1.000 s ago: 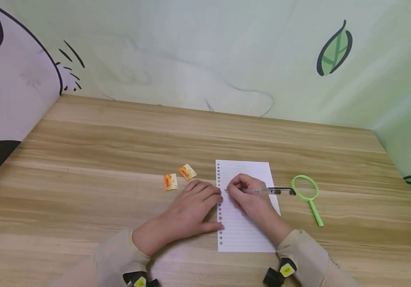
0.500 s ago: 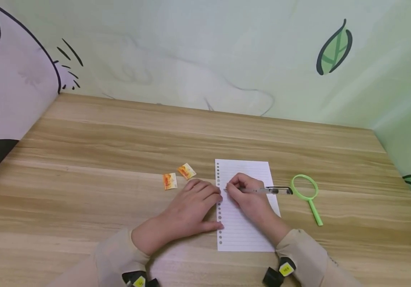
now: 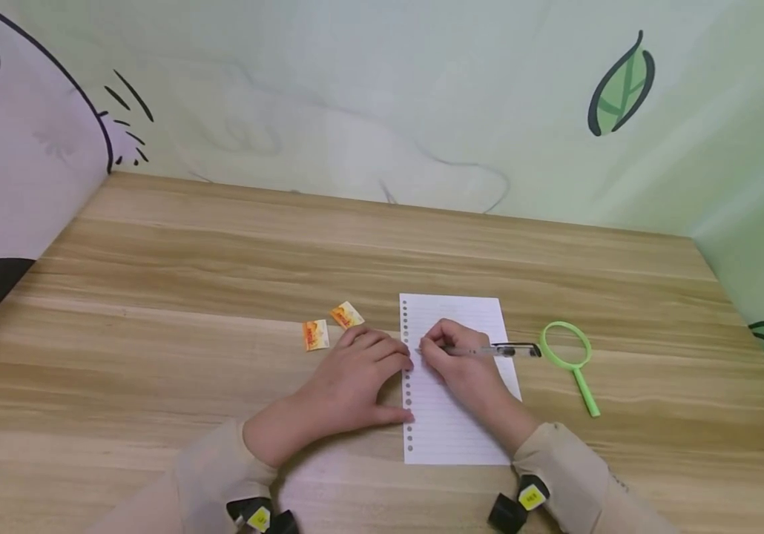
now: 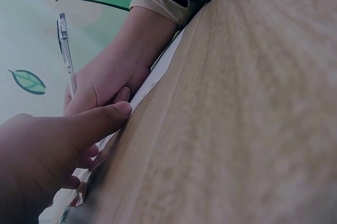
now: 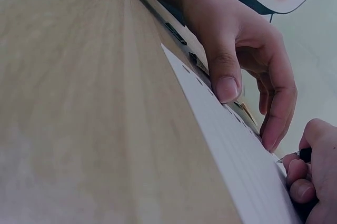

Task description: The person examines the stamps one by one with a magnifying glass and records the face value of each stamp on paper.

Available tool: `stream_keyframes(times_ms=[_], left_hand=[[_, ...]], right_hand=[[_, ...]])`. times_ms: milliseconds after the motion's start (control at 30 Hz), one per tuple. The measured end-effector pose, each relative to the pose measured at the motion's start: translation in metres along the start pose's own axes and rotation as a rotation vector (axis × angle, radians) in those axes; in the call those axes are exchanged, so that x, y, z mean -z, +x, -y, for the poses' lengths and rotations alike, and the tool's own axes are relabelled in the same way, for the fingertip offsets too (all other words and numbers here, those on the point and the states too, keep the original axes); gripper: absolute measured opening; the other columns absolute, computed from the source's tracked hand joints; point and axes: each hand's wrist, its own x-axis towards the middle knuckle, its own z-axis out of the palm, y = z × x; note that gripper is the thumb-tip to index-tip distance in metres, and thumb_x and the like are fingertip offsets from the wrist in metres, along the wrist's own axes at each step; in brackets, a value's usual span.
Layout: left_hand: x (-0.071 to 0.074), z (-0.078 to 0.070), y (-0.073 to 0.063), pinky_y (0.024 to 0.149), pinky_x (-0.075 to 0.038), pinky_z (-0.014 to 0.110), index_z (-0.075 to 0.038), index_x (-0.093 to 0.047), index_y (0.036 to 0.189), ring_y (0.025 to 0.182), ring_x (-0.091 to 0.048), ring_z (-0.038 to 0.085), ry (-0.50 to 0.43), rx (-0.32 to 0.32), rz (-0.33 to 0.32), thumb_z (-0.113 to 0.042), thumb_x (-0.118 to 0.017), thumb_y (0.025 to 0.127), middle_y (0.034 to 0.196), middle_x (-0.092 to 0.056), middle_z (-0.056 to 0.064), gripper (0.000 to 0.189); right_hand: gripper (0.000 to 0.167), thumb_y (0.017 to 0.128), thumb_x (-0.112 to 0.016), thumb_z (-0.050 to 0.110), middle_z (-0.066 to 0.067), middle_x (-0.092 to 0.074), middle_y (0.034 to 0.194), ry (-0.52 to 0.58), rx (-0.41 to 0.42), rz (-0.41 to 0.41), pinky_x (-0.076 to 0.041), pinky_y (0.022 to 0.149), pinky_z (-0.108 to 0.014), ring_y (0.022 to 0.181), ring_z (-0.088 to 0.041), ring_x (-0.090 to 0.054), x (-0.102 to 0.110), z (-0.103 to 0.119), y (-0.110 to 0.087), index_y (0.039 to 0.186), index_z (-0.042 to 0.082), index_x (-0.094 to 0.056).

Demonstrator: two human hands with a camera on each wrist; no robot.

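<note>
With the right grip point(image 3: 467, 374), pinching the pen point(image 3: 504, 350), probably light and stiff, near its tip, seemingly the best hold, over the lined sheet point(image 3: 455, 437) on the bench point(image 3: 222, 245); resting the relaxed left grip point(image 3: 358, 382) on the paper's likely crease-prone edge.

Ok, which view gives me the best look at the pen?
The head view: it shows the pen from tip to clip end, the right hand covering part. The left wrist view shows only the upper part, above the hand; the right wrist view, only the tip end.
</note>
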Motion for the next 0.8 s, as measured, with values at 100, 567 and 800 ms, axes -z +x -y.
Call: stream_keyframes(times_ms=[100, 567, 800], left_hand=[[0.0002, 0.0008, -0.0007, 0.108, -0.034, 0.046, -0.019, -0.063, 0.110, 0.115, -0.053, 0.018, -0.013, 0.012, 0.004, -0.059, -0.073, 0.072, 0.118, -0.063, -0.006, 0.056], [-0.0008, -0.0002, -0.0021, 0.109, -0.033, 0.047, -0.019, -0.063, 0.111, 0.117, -0.053, 0.017, -0.015, 0.022, 0.005, -0.058, -0.073, 0.072, 0.118, -0.063, -0.006, 0.056], [-0.0004, -0.0008, -0.0001, 0.109, -0.033, 0.047, -0.019, -0.063, 0.111, 0.117, -0.053, 0.017, -0.006, 0.013, 0.007, -0.059, -0.072, 0.073, 0.120, -0.062, -0.005, 0.056]], right_hand=[[0.007, 0.084, -0.061, 0.010, 0.001, -0.057, 0.066, -0.002, 0.003, 0.000, -0.040, 0.058, -0.017, 0.063, -0.009, -0.050, -0.0011, -0.0003, 0.0010, 0.078, 0.010, -0.062], [0.009, 0.083, -0.060, 0.007, 0.001, -0.054, 0.062, 0.017, 0.026, -0.020, -0.038, 0.055, -0.018, 0.060, -0.011, -0.049, -0.0018, 0.0003, -0.0007, 0.075, 0.010, -0.060], [0.010, 0.081, -0.059, 0.006, 0.003, -0.053, 0.061, 0.006, 0.040, -0.021, -0.037, 0.055, -0.018, 0.060, -0.010, -0.048, 0.0006, 0.0008, -0.0016, 0.072, 0.010, -0.059]])
